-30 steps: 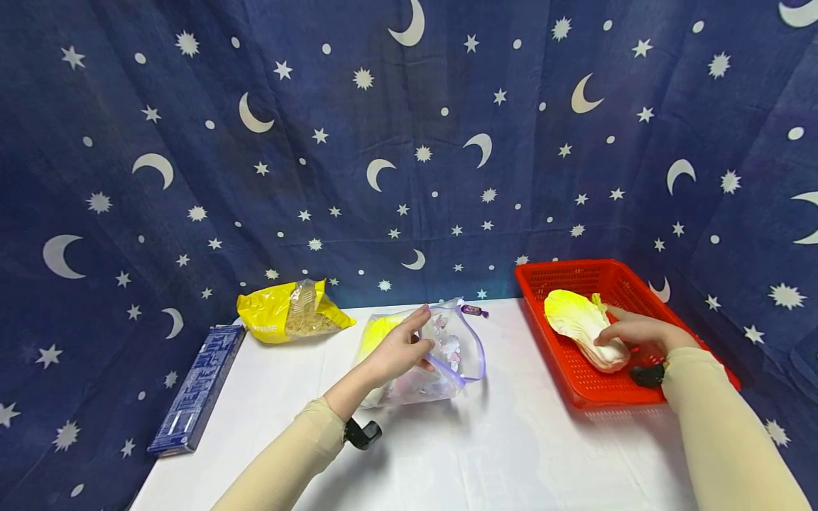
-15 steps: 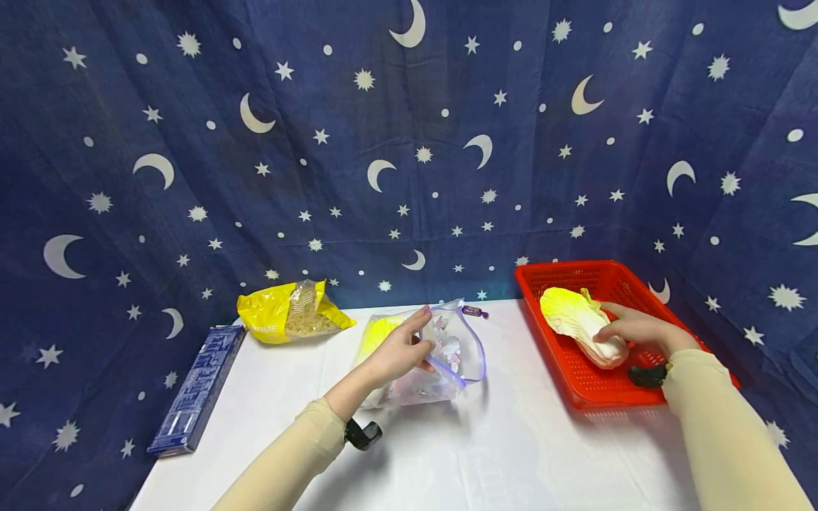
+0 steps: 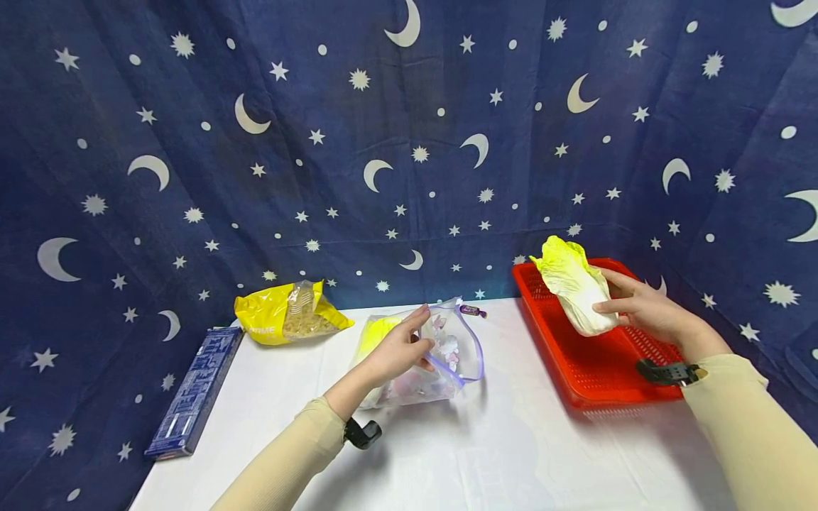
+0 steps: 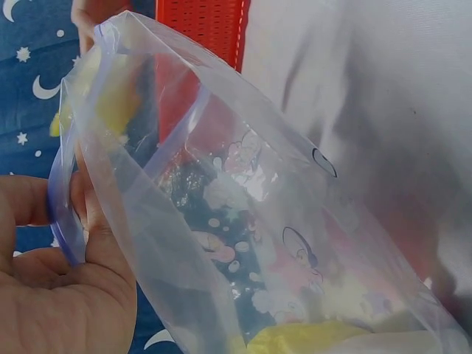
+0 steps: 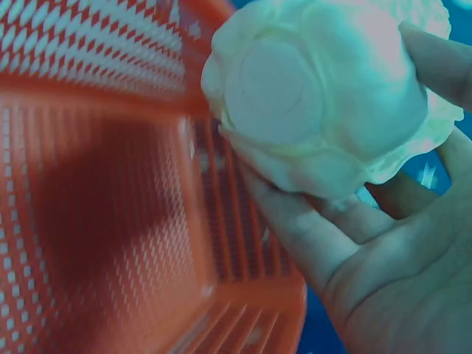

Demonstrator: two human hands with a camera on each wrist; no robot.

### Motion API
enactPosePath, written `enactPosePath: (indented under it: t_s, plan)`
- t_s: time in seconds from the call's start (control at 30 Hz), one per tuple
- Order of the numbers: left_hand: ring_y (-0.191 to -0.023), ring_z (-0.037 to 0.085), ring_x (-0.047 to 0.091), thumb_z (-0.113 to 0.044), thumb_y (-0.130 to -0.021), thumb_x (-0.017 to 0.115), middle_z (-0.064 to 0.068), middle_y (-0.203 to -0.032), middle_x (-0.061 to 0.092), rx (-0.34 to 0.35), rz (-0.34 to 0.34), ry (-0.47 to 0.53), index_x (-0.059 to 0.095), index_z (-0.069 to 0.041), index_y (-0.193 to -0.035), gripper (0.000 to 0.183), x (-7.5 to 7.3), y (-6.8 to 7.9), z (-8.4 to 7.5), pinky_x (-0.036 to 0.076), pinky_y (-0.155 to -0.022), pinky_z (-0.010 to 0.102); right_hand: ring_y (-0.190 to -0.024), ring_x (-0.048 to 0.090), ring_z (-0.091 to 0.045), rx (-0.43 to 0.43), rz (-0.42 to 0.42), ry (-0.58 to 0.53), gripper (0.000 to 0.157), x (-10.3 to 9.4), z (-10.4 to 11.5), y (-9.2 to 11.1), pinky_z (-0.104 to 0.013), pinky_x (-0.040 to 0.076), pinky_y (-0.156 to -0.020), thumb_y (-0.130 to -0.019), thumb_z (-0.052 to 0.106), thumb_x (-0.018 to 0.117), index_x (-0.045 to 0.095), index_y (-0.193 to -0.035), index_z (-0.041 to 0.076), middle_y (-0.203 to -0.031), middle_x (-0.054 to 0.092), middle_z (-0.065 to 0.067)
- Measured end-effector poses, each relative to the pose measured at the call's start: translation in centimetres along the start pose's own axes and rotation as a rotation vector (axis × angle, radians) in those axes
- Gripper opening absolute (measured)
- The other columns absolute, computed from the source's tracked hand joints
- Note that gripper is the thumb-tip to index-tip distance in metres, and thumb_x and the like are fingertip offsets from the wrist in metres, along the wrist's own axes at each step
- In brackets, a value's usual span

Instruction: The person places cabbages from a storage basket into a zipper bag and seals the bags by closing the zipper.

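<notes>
- Plainly, the right hand (image 3: 639,301) gripped the cabbage (image 3: 578,291) round its side, thumb in front and fingers curled behind, with no more gap than the cabbage's own thickness.
- The cabbage was held over the basket (image 3: 557,355), tilted, its yellow leafy end up and leaning left, its white base lower; the right wrist view showed the round, pale base apart from the basket's slotted walls.
- The red basket sat near the back right corner of the table (image 3: 498,454).
- The left hand (image 3: 401,348) pinched the purple-edged rim of the zip bag (image 3: 415,390), its thumb and fingers parted only by the film.
- The zip bag lay near the middle of the table's back edge, mouth gaping rightward, with pale pink cartoon prints on clear plastic.
- Inside it was a yellow and white bundle (image 3: 378,332), perhaps another cabbage, though the film blurred it.
- A purple-wrapped candy (image 3: 473,311) lay just behind the bag, by the back edge.
- A yellow pasta packet (image 3: 281,312) rested at the back left corner.
- A long blue box (image 3: 197,390) lay along the left edge.
</notes>
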State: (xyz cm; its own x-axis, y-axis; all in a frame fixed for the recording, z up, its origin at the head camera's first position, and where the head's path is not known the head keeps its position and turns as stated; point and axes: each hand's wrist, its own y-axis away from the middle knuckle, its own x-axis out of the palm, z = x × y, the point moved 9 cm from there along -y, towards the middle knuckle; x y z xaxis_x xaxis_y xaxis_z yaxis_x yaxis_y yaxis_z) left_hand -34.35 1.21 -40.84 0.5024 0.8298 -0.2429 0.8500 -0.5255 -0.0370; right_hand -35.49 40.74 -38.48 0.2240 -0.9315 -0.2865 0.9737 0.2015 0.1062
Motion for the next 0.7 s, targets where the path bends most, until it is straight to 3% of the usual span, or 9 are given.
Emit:
enactPosePath:
  t_s: [0.17,0.43,0.7]
  plan:
    - [-0.072,0.018,0.061,-0.001,-0.099,0.055,0.005,-0.171,0.015,-0.001,-0.002,0.002,0.026,0.003,-0.159,0.067,0.0,0.0,0.0,0.063,-0.071,0.034,-0.104,0.064,-0.016,-0.069,0.071,-0.027,0.077,2.8,2.0,0.2,-0.032,0.061,-0.084,-0.096,0.006,0.066,0.027,-0.162,0.017,-0.137,0.044,0.000]
    - [-0.074,0.019,0.062,-0.003,-0.100,0.055,0.003,-0.170,0.016,-0.004,0.000,-0.007,0.026,0.002,-0.160,0.067,0.0,-0.1,0.2,0.063,-0.072,0.034,-0.110,0.063,-0.020,-0.205,0.242,-0.076,0.068,7.2,3.6,0.1,-0.036,0.061,-0.083,-0.096,-0.002,0.060,0.040,-0.157,0.019,-0.136,0.054,-0.003]
    - [-0.073,0.019,0.063,-0.006,-0.099,0.056,0.002,-0.170,0.017,-0.009,-0.006,-0.017,0.027,0.000,-0.160,0.068,-0.2,0.0,0.1,0.063,-0.073,0.034,-0.113,0.062,-0.021,-0.283,0.440,-0.141,0.065,11.3,4.5,0.4,-0.036,0.060,-0.088,-0.094,-0.006,0.057,0.047,-0.153,0.020,-0.134,0.059,-0.008]
